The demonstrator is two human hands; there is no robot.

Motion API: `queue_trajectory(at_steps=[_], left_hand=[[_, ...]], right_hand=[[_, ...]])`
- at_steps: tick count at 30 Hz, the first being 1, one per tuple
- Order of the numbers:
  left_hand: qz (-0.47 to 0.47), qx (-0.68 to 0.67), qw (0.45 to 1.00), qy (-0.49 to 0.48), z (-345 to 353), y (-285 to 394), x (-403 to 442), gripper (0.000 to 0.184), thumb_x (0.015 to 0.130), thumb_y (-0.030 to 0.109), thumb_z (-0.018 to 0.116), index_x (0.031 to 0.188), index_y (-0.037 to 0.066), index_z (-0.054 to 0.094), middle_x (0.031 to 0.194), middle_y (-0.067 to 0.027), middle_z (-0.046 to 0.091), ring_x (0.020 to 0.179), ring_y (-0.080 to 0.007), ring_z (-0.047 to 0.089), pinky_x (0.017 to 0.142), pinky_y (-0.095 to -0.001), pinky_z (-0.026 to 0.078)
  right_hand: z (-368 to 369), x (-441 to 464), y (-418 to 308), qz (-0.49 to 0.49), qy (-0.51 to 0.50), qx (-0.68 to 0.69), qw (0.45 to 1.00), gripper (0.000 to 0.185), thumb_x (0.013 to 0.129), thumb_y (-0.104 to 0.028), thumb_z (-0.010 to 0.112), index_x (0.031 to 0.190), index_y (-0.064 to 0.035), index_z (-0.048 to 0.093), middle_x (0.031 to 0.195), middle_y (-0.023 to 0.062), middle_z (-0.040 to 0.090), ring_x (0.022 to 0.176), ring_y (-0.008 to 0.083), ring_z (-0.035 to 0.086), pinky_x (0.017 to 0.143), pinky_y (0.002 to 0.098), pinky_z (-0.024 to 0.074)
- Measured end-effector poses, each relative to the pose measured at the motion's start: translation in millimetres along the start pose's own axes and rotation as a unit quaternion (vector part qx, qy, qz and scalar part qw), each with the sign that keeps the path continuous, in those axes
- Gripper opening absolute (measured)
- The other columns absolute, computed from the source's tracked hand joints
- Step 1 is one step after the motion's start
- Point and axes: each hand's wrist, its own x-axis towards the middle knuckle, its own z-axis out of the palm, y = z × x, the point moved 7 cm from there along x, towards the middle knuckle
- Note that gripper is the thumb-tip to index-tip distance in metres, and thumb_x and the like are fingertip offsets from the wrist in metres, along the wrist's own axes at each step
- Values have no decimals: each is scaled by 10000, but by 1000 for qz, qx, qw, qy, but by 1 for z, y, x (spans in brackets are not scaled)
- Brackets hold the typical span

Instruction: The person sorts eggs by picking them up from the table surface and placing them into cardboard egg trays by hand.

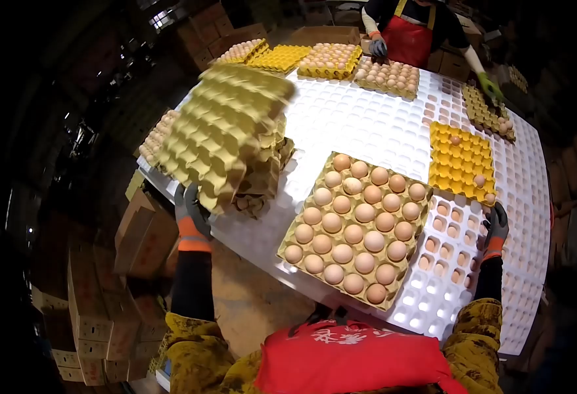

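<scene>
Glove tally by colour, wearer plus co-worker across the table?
Grey: 3 (wearer's left hand, wearer's right hand, co-worker's right hand)
Yellow-green: 1 (co-worker's left hand)
Total: 4 gloves

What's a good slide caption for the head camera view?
Left hand holding a tilted green tray, right hand near a yellow tray, a tray of eggs between them.
</scene>
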Motion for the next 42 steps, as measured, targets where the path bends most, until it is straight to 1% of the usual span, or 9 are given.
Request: queue_trajectory(at_steps=[11,19,22,24,26,29,33,38,42], left_hand=[[27,41,936,349,8,-142,21,489,838,219,824,1186,-28,585,1144,-126,677,845,-245,627,683,-372,546],[-208,98,972,-40,-31,-171,49,459,962,176,642,1379,38,510,1150,-186,704,989,-283,693,870,-372,571],[60,501,838,-207,-91,-175,106,679,954,135,650,1515,69,274,1209,-148,685,1047,-269,661,922,-352,522],[156,517,821,-188,-107,-156,100,719,959,159,645,1553,99,244,1199,-123,679,1017,-269,647,922,-354,510],[-168,76,975,121,-67,-126,48,612,964,308,647,1492,113,406,1110,-95,660,895,-261,624,866,-359,517],[65,166,983,53,26,-76,-40,285,982,273,627,1158,49,649,1079,-52,637,911,-152,605,791,-304,511],[85,319,916,-229,137,-72,-93,380,952,37,639,1320,-16,564,1291,-106,627,1173,-178,587,1014,-309,466],[51,289,916,-273,153,-77,-97,362,985,53,597,1340,-6,560,1304,-92,626,1176,-165,578,1028,-305,448],[20,289,902,-321,151,-90,-94,359,993,61,582,1344,-11,552,1299,-93,624,1180,-160,571,1030,-299,443]], right_hand=[[7,-7,12,51,5,51,997,313,951,-147,672,1257,-86,647,940,-35,649,735,69,581,610,220,480],[-49,82,50,-108,-27,-152,982,371,939,-153,640,1293,-42,625,1128,33,699,963,141,646,825,271,517],[-23,72,-16,-135,47,-313,939,347,897,-184,664,1199,-14,665,1101,128,730,1038,213,684,935,330,516],[-5,70,-36,-159,11,-256,953,327,911,-176,653,1203,-28,665,1119,111,724,1025,192,680,918,324,518],[31,66,-50,-138,-47,-168,975,308,931,-152,649,1212,-28,658,1118,94,716,1017,169,670,901,308,516],[111,7,-102,-115,-197,-66,971,274,960,-111,648,1221,-28,645,1096,52,697,990,140,654,869,291,523],[233,-118,-175,-127,-385,-32,913,259,906,-148,709,1154,-72,692,1008,68,698,894,139,674,810,286,550],[344,-199,-181,-349,-426,-332,766,407,912,-414,604,1200,-133,662,1108,101,655,1082,307,615,914,419,496],[388,-222,-166,-396,-397,-531,635,272,892,-287,618,1098,-111,647,1103,117,650,1046,303,622,867,428,504]])
